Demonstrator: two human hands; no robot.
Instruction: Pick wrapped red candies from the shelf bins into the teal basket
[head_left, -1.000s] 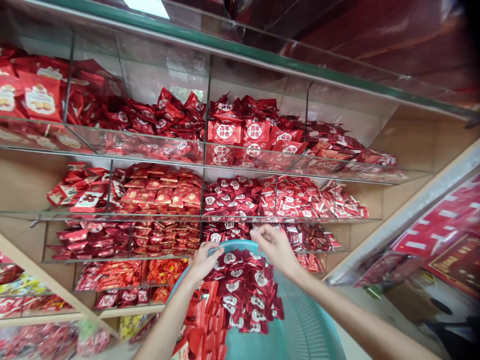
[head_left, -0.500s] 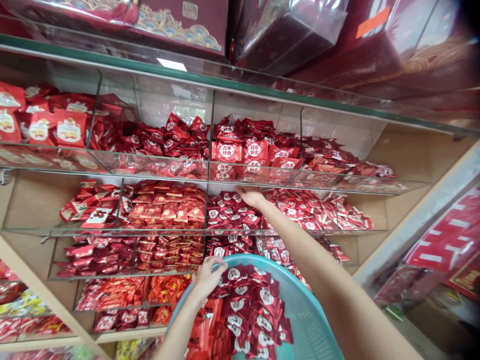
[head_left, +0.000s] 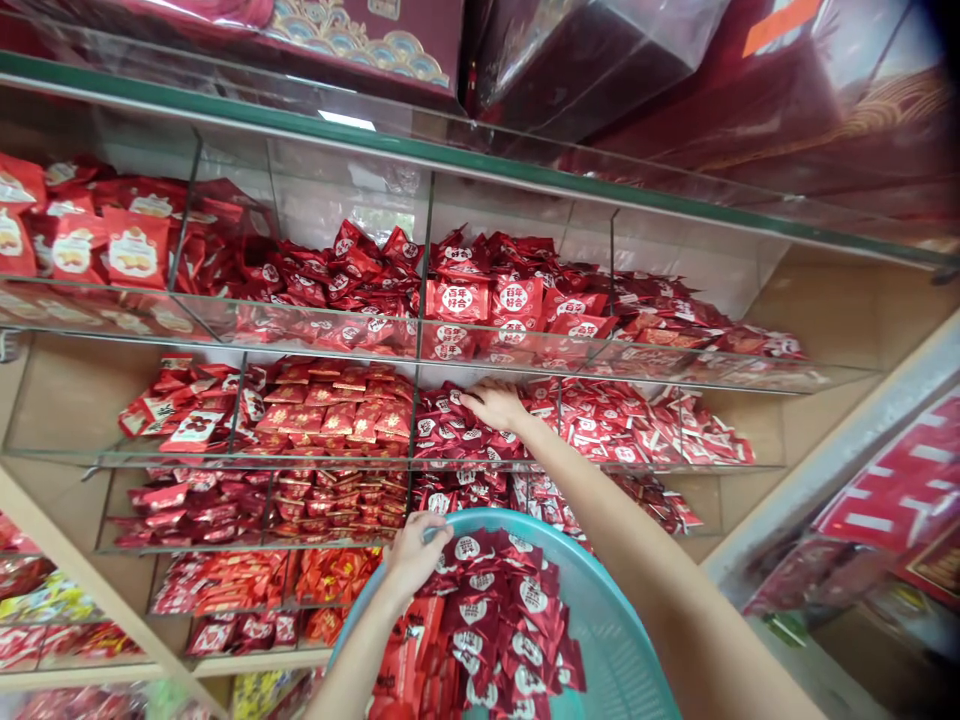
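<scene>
My left hand (head_left: pixel 420 548) is closed on the rim of a teal plastic basket (head_left: pixel 628 620). Inside it lie dark red candy packets (head_left: pixel 484 610) with white round labels, and brighter red packets (head_left: pixel 409 650) to their left. My right hand (head_left: pixel 496 407) is inside a middle-shelf compartment, resting over similar dark red packets (head_left: pixel 442 425). Its thumb points left and the fingers are partly stretched over the pile, with their tips hard to make out. I see no packet lifted in it.
Glass dividers and a glass shelf edge (head_left: pixel 300 345) run just above my right hand. Gold-printed red packets (head_left: pixel 330 410) fill the compartment to the left, red-and-white packets (head_left: pixel 600 415) the one to the right. Large dark red boxes (head_left: pixel 600 70) stand above.
My right hand has come slightly down and forward onto the packets, its thumb and fingers showing more clearly. My left hand and the basket stay nearly in place.
</scene>
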